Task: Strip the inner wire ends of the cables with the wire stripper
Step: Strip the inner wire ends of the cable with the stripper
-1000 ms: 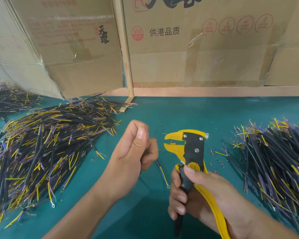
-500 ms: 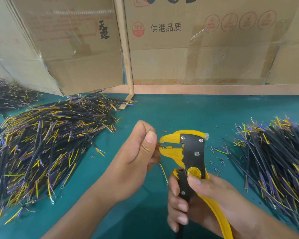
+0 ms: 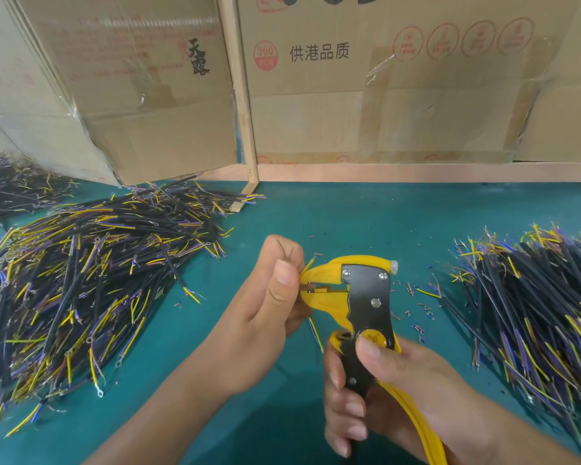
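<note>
Wire end fed into stripper mouth, squeeze pending.

My left hand (image 3: 269, 307) pinches one cable (image 3: 314, 332) between thumb and curled fingers, presenting its inner wire ends level at the mouth of the wire stripper (image 3: 356, 297); cable tail hangs below the hand. My right hand (image 3: 376, 394) wraps the handles so, I judge, one squeeze strips it. Cable piles (image 3: 91, 280) lie on the green mat (image 3: 349, 216) left and right, likely separating sorted stock.

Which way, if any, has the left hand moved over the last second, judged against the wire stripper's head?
Yes. The left hand has closed rightward on the wire stripper: a gap lay between them before, and now its fingertips meet the yellow nose, feeding in a wire end.
</note>
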`<move>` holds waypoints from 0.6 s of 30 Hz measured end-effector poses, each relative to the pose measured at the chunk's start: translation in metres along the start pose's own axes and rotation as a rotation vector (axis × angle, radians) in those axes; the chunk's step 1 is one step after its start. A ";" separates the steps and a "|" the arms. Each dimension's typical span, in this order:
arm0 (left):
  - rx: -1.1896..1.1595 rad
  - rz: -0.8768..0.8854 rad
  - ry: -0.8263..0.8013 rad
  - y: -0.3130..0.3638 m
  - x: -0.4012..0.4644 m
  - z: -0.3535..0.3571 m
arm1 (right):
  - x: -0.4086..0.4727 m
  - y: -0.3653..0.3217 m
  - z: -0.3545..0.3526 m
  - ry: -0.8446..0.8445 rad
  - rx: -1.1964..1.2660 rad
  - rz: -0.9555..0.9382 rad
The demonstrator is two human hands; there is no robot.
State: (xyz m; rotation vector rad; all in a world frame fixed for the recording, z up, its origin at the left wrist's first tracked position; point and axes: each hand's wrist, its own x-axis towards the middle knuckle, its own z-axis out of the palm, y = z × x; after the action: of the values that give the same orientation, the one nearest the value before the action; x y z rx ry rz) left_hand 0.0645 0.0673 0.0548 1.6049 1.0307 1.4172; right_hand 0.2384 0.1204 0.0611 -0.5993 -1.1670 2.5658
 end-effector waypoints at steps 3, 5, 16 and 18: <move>-0.008 -0.026 -0.001 -0.001 0.000 -0.003 | -0.007 0.041 -0.013 -0.161 0.020 -0.188; -0.012 -0.026 -0.006 -0.002 0.001 -0.003 | -0.004 0.044 -0.010 -0.155 0.003 -0.170; -0.027 0.004 -0.018 -0.008 0.003 -0.005 | -0.011 0.034 -0.008 0.010 -0.031 -0.197; -0.022 -0.013 -0.011 -0.011 0.004 -0.007 | -0.012 0.033 -0.009 0.041 -0.040 -0.208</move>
State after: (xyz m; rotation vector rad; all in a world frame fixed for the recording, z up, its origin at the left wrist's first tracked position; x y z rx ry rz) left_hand 0.0573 0.0758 0.0472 1.5857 1.0136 1.4048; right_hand 0.2509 0.1007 0.0340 -0.5080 -1.2020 2.3507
